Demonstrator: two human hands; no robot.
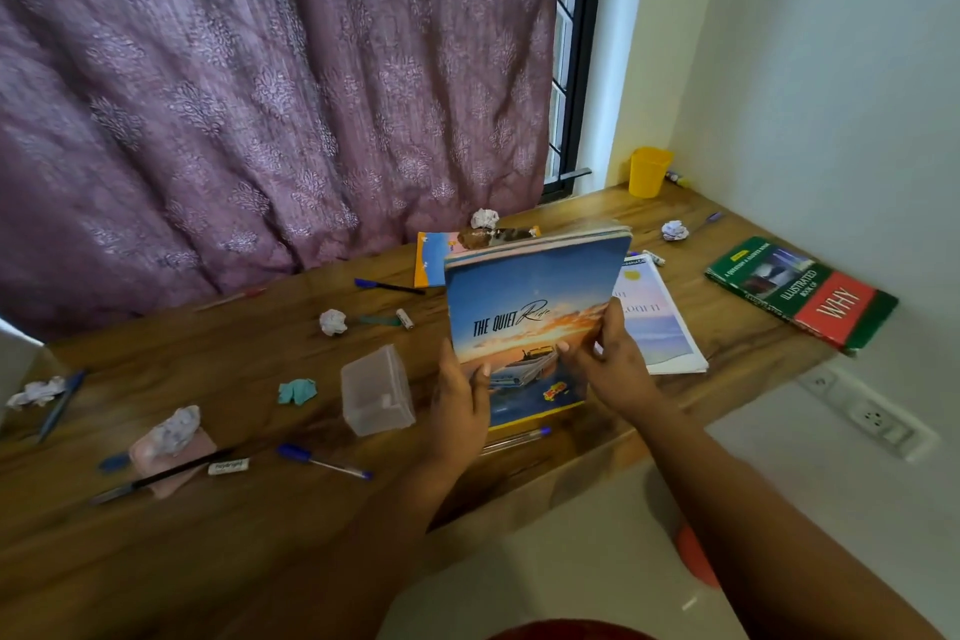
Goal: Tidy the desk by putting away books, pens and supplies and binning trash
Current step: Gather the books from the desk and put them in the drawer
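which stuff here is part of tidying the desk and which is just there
Part of the job: stack of books held in left hand and right hand; green book; blue pen; crumpled paper; yellow cup.

Just there: curtain; wall socket.

Single head view, looking forward-down, near desk (519, 473), facing curtain (260, 94).

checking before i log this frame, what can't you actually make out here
All in the head view:
- Lower edge of the stack of books: hidden by the left hand and right hand, so whether it rests on the desk is unclear.
- White book: title partly covered by the stack.
- Orange-edged booklet: mostly behind the stack.
- Yellow cup: contents not visible.
- Small white label: print too small.
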